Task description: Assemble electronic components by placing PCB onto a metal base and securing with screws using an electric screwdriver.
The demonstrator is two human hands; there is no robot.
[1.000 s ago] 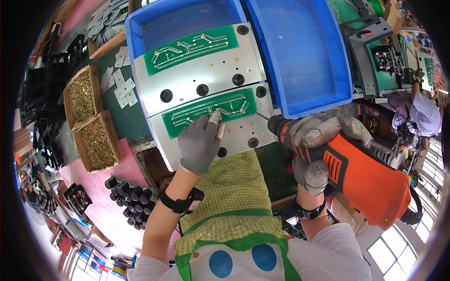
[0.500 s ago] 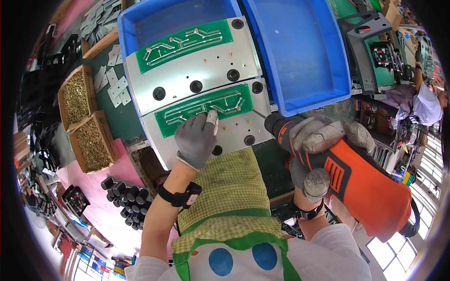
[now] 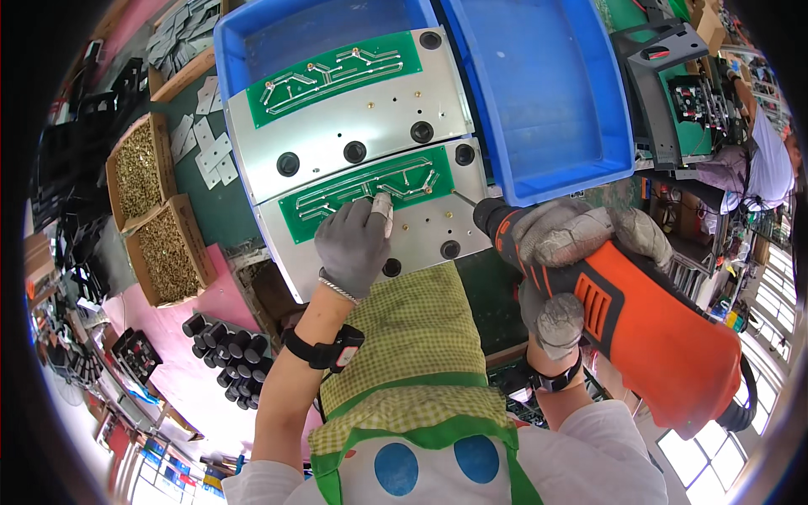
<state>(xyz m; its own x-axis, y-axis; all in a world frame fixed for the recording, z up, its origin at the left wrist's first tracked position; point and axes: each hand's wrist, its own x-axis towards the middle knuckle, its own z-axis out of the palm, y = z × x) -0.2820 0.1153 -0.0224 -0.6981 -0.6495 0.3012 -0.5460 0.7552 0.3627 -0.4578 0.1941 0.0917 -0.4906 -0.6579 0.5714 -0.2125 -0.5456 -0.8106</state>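
Note:
My gloved right hand point(image 3: 564, 244) is wrapped round an orange and black electric screwdriver point(image 3: 665, 337). Its thin bit points left, with the tip at the right end of the nearer green circuit board point(image 3: 324, 200). That board lies on a silver metal plate point(image 3: 429, 227) with black round feet. My gloved left hand point(image 3: 355, 244) rests on the board's near edge, fingers curled and close together, a pale wrap on one finger. Its fingertips face down, so anything small between them is hidden. A second metal plate point(image 3: 320, 139) with another green board point(image 3: 337, 76) lies just beyond.
Two blue bins point(image 3: 547, 101) stand behind and right of the plates. At left are cardboard boxes of small brass parts point(image 3: 168, 257), flat grey metal pieces point(image 3: 210, 151) and black cylindrical parts point(image 3: 231, 358). A black frame point(image 3: 656, 93) and another person point(image 3: 766, 164) are at far right.
Both hands, the screwdriver and the plates keep nearly the same places, with only a slight shift of the view. The person at far right has moved a little.

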